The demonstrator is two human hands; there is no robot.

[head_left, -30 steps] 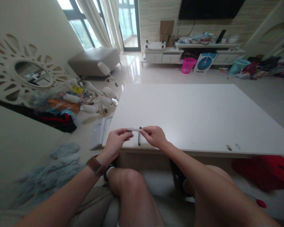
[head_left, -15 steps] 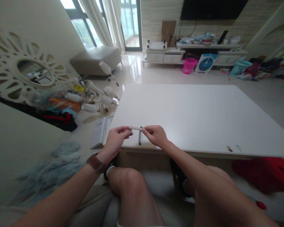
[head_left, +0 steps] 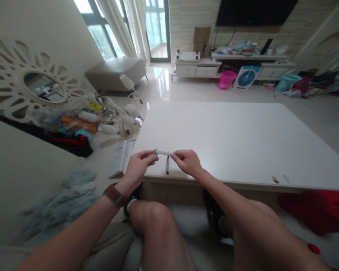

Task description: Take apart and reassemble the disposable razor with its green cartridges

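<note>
Above the near left edge of the white table, a short, slim pale bar spans the gap between my hands. My left hand pinches its left end, where a small dark loop-like part shows at the fingertips. The fingers of my right hand are closed on the other end. Below the bar, near its right end, a thin dark strip points toward me; I cannot tell whether it is joined to the bar. The fingertips partly hide both ends.
Two small objects, one dark and yellowish, lie near the table's front right edge. A white lamp fixture with several shades stands left of the table. Red cloth is at lower right. A pink basket stands beyond the table.
Both hands hold nearly the same pose and grip on the bar. The dark part at its left end shows more clearly now. The whole view has shifted slightly.
</note>
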